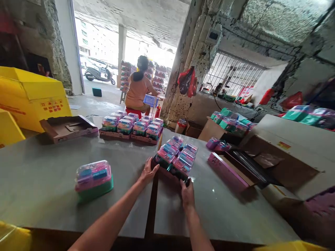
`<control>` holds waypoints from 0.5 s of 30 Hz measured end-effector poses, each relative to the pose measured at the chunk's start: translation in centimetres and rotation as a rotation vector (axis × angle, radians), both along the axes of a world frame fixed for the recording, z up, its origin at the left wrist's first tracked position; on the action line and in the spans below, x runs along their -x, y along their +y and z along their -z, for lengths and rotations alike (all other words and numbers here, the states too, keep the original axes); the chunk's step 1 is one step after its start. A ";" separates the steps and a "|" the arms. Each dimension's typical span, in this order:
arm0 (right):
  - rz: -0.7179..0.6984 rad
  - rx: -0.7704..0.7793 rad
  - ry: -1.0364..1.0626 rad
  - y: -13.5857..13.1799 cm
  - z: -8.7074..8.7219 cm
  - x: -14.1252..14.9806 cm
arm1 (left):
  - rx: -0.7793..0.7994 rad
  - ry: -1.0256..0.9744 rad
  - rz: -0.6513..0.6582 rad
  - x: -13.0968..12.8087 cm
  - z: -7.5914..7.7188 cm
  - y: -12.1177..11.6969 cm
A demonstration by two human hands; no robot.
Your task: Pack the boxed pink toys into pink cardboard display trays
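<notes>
A shallow cardboard tray [167, 172] packed with several small clear-lidded toy cases [176, 155] rests on the grey table [47, 177]. My left hand [148, 171] lies against the tray's near left corner, fingers stretched along its side. My right hand [187, 192] grips the near right corner, fingers curled over the edge. A single pink and green toy case [93, 180] stands alone to the left of my hands.
More filled trays [131, 129] and an open flat box [68, 127] stand at the far side. Yellow cartons [31, 97] are at left. An open pink box [230, 170] and cartons of cases [230, 124] are at right. A seated person [138, 90] works by the doorway.
</notes>
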State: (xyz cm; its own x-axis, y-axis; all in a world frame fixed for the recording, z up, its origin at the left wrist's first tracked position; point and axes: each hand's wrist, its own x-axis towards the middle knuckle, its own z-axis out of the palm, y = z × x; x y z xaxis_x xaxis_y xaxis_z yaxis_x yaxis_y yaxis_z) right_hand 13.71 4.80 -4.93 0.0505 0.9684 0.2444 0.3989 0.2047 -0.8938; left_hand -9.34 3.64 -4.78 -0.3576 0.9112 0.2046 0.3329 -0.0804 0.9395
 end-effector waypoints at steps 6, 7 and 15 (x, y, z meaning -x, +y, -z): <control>0.097 -0.032 0.130 8.0 -0.4 5.1 | -0.110 0.173 -0.127 -0.4 0.8 1.2; 0.127 -0.043 0.093 9.5 -0.5 5.8 | -0.100 0.192 -0.107 -0.5 0.7 1.0; 0.348 -0.049 -0.314 22.4 -2.3 -0.2 | 0.003 0.243 0.008 1.0 1.1 1.6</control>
